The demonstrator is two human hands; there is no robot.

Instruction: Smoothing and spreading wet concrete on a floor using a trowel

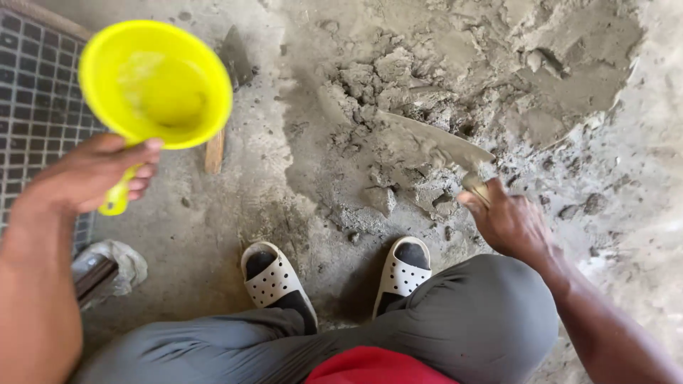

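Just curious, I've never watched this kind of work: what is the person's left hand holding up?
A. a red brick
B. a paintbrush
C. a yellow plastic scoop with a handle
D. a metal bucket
C: the left hand grips the handle of a round yellow scoop, raised above the floor.

A dark tiled grid [32, 92] with small square cells covers the far left of the scene, bordered by a pale strip along its top edge. Just right of it, a short wooden piece [214, 151] lies on the grey concrete floor [199, 235], its far end joined to a dark flat blade [237, 60]. At the near left, a crumpled grey bag [124, 263] sits against a dark bar [92, 276]. Two white perforated sandals [274, 281] stand near the middle, below grey trousers [455, 320] and a red garment [377, 366].
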